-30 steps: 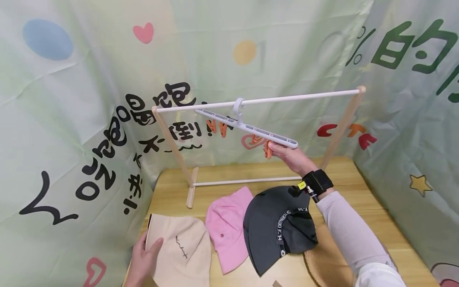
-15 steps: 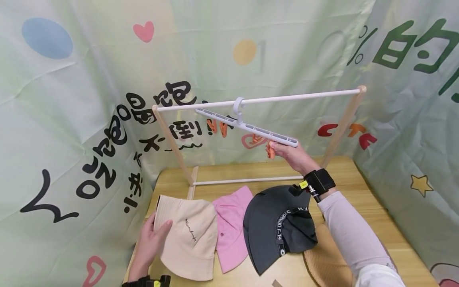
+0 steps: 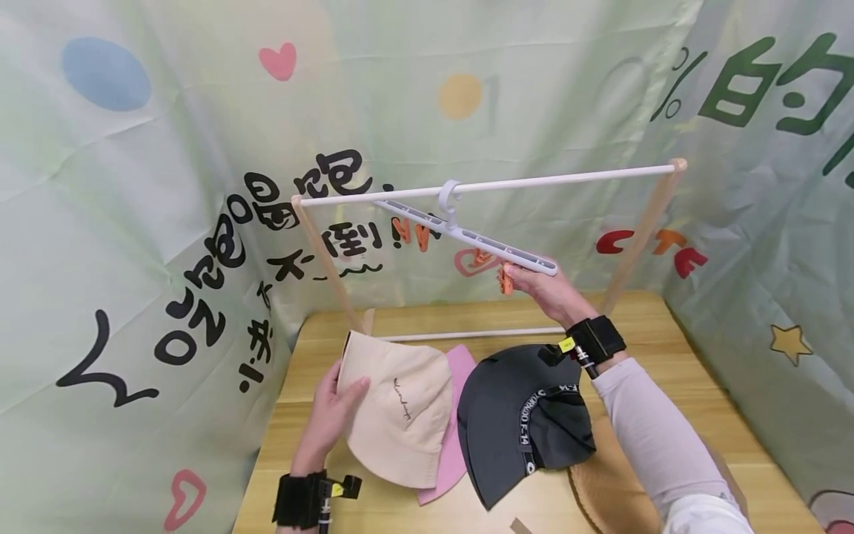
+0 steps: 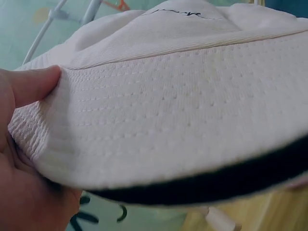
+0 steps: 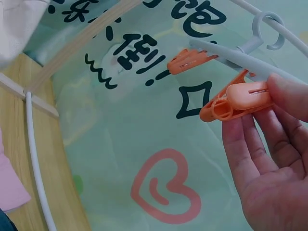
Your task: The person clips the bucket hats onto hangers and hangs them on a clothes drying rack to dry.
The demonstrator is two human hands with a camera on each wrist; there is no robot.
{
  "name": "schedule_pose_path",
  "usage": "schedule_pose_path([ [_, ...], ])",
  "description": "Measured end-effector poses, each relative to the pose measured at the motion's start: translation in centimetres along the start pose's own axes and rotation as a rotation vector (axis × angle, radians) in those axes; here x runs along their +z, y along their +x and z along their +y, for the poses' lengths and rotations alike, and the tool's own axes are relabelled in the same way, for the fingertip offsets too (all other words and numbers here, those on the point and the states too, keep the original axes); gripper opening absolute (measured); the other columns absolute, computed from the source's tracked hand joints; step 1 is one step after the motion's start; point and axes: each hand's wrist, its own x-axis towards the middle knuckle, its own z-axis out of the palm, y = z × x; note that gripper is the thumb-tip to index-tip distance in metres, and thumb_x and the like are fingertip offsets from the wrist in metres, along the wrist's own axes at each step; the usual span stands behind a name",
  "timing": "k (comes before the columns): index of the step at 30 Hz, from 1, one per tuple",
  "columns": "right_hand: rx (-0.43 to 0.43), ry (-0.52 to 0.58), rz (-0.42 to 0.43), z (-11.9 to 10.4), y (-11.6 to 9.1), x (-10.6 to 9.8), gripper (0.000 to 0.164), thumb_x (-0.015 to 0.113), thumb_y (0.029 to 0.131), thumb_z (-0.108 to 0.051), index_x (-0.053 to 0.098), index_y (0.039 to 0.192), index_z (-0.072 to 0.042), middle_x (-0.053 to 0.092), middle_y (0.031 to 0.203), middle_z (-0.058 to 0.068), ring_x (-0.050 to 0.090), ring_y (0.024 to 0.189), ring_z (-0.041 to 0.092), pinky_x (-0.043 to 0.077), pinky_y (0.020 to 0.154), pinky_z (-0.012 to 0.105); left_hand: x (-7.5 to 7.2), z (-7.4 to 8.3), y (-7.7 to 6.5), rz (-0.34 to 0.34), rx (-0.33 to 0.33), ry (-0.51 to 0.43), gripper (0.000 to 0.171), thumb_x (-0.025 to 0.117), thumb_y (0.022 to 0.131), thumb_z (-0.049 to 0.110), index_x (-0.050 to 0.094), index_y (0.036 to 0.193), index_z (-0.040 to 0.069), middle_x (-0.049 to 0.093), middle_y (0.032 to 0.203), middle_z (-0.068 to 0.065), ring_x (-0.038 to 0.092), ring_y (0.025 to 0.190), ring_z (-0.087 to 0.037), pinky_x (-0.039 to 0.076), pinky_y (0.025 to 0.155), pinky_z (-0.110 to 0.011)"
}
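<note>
A cream bucket hat (image 3: 400,415) with dark script is held at its brim by my left hand (image 3: 333,408), raised partly in front of a pink hat (image 3: 454,445). In the left wrist view the thumb lies on the stitched brim (image 4: 159,110), and the brim's dark underside shows. My right hand (image 3: 550,291) pinches an orange clothespin (image 3: 505,279) near the right end of a pale grey hanger (image 3: 480,241). Between thumb and fingers, the clothespin (image 5: 245,96) shows clearly in the right wrist view. The hanger hooks over the white top bar (image 3: 567,179) and slants.
A dark grey bucket hat (image 3: 494,415) lies right of the pink one. Under my right arm is a tan hat (image 3: 610,482), partly covered. Other orange clothespins (image 3: 422,237) hang from the hanger. Wooden rack posts (image 3: 643,230) stand at both sides, on a wooden table (image 3: 667,334).
My left hand has carried the cream hat up and to the right, so it now covers much of the pink hat. The right hand stays at the clothespin, which has turned slightly.
</note>
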Motion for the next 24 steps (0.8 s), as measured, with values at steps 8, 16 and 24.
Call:
schedule_pose_path([
  [8, 0.019, 0.026, 0.071, 0.1, -0.3, 0.4, 0.035, 0.062, 0.097, -0.006, 0.058, 0.13, 0.002, 0.068, 0.089, 0.004, 0.062, 0.079, 0.016, 0.055, 0.08, 0.029, 3.1, 0.8, 1.7, -0.037, -0.003, -0.043, 0.041, 0.06, 0.099, 0.011, 0.051, 0.138, 0.012, 0.061, 0.112, -0.02, 0.065, 0.087, -0.031, 0.059, 0.071, -0.043],
  [16, -0.013, 0.033, 0.065, 0.9, -0.3, 1.3, 0.017, 0.058, 0.099, -0.009, 0.067, 0.113, -0.009, 0.068, 0.084, 0.004, 0.063, 0.077, 0.018, 0.053, 0.083, 0.034, 5.8, 0.7, 2.7, -0.102, 0.043, -0.102, 0.037, 0.063, 0.098, 0.017, 0.054, 0.133, 0.012, 0.063, 0.11, -0.019, 0.067, 0.086, -0.03, 0.059, 0.071, -0.043],
  [24, -0.017, 0.057, 0.063, 1.0, -0.7, 2.2, 0.036, 0.058, 0.099, -0.008, 0.058, 0.135, -0.005, 0.068, 0.09, 0.003, 0.064, 0.083, 0.016, 0.055, 0.082, 0.033, 8.0, 0.5, 3.6, -0.154, 0.069, -0.091, 0.039, 0.063, 0.098, 0.025, 0.053, 0.135, 0.015, 0.064, 0.111, -0.016, 0.067, 0.088, -0.029, 0.059, 0.073, -0.041],
])
